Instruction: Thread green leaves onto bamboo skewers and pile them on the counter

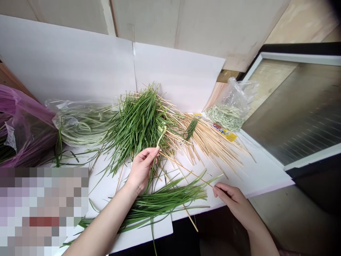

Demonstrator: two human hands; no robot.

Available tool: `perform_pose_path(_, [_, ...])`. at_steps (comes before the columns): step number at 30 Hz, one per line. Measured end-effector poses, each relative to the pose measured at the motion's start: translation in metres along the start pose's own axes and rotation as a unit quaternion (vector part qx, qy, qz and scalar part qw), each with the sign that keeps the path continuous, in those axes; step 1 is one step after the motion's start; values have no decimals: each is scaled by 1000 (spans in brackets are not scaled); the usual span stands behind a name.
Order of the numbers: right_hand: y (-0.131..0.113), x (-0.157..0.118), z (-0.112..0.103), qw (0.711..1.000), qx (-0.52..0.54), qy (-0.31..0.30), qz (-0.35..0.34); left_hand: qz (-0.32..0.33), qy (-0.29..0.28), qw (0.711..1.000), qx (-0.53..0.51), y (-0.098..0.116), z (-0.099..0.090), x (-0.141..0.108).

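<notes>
Skewer (198, 176) in hand, thin and pale brown, stretches between the person's two hands, above the near part of the table (271, 177). Its long axis runs on a slant: the far end reaches forward and to the left, at the left hand's fingertips, while the near end lies lower and to the right, within the right hand's fingers.

The left hand (142, 167) is closed in a pinch on a pale green strand (161, 137), which sticks up beyond the thumb toward the leafy heap (141, 124) and seems to end in a knotted or coiled part. The right hand (233, 197) grips the skewer between thumb and fingers. Whether the skewer pierces the strand or only meets it is hidden by the left fingers.

The step in hand looks like joining strand and skewer. The next move seems to call for a steady left pinch and a right hand kept in line with the long axis, so that the thin stick does not bend.

Below lies a loose bundle of green stalks (165, 199); spare sticks (213, 142) fan out behind, to the right.
</notes>
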State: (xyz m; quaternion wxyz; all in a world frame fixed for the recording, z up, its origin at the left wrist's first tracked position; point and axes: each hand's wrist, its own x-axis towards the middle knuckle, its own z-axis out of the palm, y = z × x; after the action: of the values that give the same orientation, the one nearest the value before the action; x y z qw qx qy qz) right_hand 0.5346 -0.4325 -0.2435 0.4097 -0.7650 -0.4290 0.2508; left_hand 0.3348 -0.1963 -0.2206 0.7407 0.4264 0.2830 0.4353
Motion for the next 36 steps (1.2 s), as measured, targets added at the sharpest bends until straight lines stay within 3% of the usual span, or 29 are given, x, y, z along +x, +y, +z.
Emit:
perform_pose_path(9, [-3,-1,-3,1000,12,-21,4,-4,16,1000,-3,0,1,0])
perform_pose_path(24, [2,2,-5,998,-7,-59,11,15,-3,999,29,-2,-1,0])
perform_pose_path(36, [8,1,-6,999,-6,-40,4,16,1,1000,17,3,2,-1])
